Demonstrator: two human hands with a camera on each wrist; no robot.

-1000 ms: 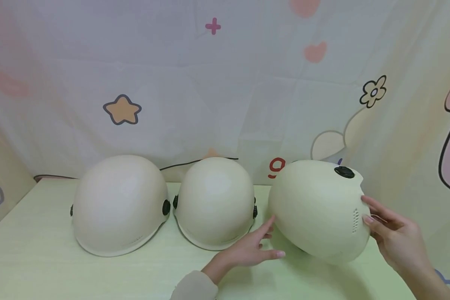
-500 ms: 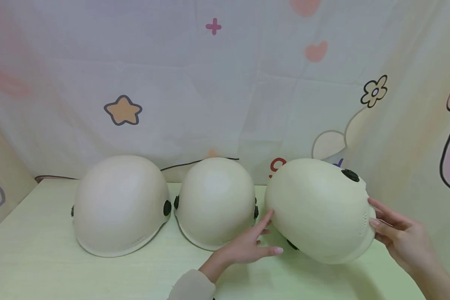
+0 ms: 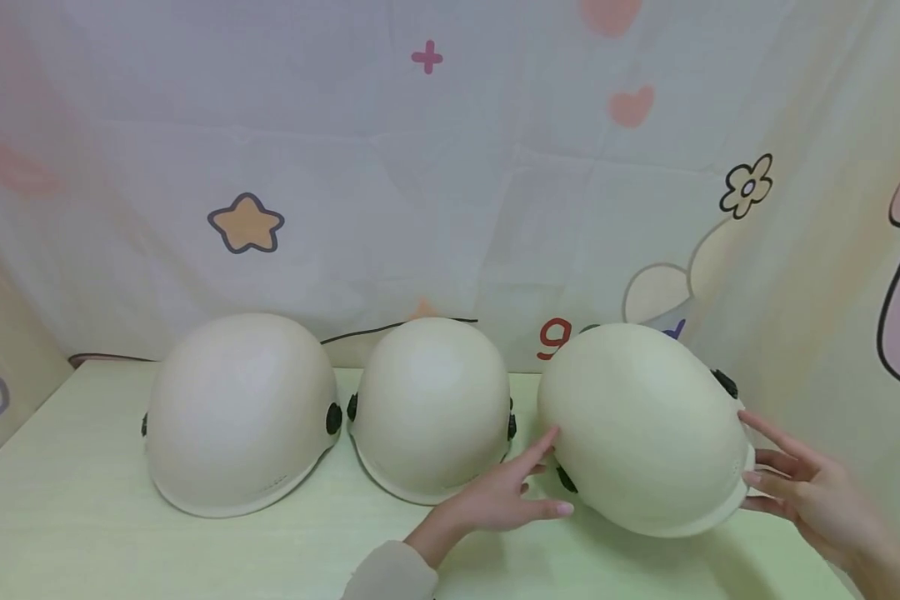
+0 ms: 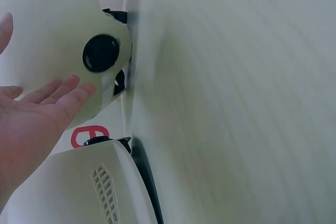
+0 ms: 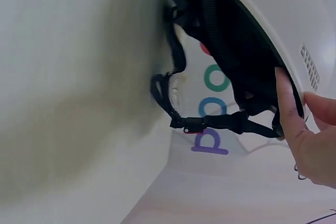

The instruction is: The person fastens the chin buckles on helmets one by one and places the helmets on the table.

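Observation:
A cream helmet (image 3: 645, 433) with black side knobs is tilted at the right of the table. My right hand (image 3: 817, 492) pinches its rim, thumb outside and fingers inside, as the right wrist view shows. Black chin straps (image 5: 220, 123) with a buckle hang below the dark inside of that helmet. From the other side, my left hand (image 3: 495, 496) reaches with straight fingers to the helmet's left side; the fingertips appear to touch the shell. Close behind the left hand stands a second cream helmet (image 3: 433, 408), rim down.
A third cream helmet (image 3: 243, 412) sits at the left on the pale table (image 3: 157, 558). Behind the row hangs a printed curtain (image 3: 450, 200) with a star, hearts and a flower. A thin dark cord (image 3: 363, 331) runs along the table's back.
The right helmet has turned, so its upper knob has shifted right and down and its lower-left knob has come into view. My right hand moved slightly right and down with the rim.

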